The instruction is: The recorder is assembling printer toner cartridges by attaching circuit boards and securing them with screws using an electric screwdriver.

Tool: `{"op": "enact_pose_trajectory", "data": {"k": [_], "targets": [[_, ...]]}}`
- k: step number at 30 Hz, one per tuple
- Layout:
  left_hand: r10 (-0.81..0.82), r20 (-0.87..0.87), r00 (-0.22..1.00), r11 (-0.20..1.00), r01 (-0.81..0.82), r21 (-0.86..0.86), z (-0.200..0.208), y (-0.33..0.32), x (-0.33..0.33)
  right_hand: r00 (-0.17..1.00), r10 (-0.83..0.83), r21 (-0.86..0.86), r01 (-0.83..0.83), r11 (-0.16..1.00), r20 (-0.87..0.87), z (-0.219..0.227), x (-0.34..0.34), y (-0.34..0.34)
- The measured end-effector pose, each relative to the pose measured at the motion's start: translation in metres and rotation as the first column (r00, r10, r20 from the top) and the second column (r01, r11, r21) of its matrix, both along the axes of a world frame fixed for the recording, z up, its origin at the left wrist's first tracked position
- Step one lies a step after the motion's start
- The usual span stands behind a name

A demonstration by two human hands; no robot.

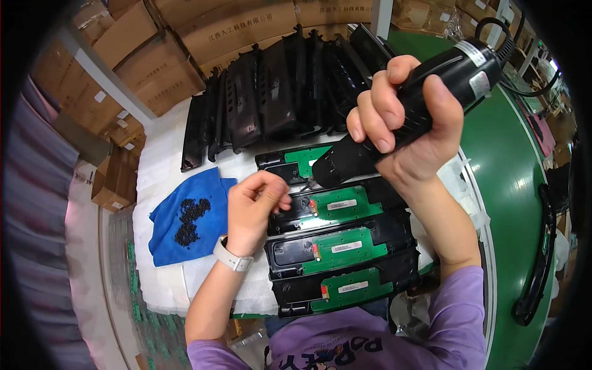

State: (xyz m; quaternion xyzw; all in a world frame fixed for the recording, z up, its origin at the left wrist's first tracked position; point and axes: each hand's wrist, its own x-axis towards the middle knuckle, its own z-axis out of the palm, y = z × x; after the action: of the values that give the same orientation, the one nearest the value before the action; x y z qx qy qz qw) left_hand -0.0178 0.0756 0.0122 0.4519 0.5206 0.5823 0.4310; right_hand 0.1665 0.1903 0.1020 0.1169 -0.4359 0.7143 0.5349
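My right hand (410, 117) wraps round a black electric screwdriver (425, 92), its cord rising at the upper right. The driver slants down to the left, and its tip hangs over the row of black plastic panels. My left hand (259, 200), wearing a white wristband, has its fingers curled together close to that tip; whether anything small is between them is hidden. Several black panels (398, 231) lie in a column, each with a green circuit board (370, 213) bearing a white label. The farthest board (299, 161) is partly covered by the driver.
On a blue cloth (163, 222) left of my left hand lies a pile of small black screws (188, 231). More black panels (265, 92) stand upright along the back. Cardboard boxes (240, 31) rise behind them. A green surface (475, 246) at the right holds a long black part (536, 271).
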Motion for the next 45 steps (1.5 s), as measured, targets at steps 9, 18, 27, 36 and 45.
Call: {"op": "enact_pose_trajectory", "data": {"k": [9,18,27,36,45], "targets": [[-0.135,0.131,0.982,0.99,0.14,-0.031,0.005,-0.005,0.01,1.0,-0.015,-0.012,0.015,1.0,0.0,-0.002,0.001,-0.01],[-0.136,0.149,0.98,0.986,0.148,-0.073,0.004,-0.006,0.013,0.999,0.022,-0.008,-0.022,1.0,0.025,-0.008,-0.003,-0.013],[0.01,-0.452,0.892,0.989,0.057,0.135,0.012,-0.004,0.018,0.89,-0.121,0.075,0.098,0.992,0.439,-0.015,-0.007,-0.006],[-0.045,-0.964,0.264,0.949,0.314,0.042,0.015,-0.019,0.03,0.822,-0.145,0.144,0.078,0.986,0.551,-0.026,-0.019,-0.015],[0.005,-0.968,0.25,0.948,0.307,0.084,0.01,-0.02,0.033,0.791,-0.172,0.251,0.024,0.968,0.586,-0.029,-0.027,-0.023]]}}
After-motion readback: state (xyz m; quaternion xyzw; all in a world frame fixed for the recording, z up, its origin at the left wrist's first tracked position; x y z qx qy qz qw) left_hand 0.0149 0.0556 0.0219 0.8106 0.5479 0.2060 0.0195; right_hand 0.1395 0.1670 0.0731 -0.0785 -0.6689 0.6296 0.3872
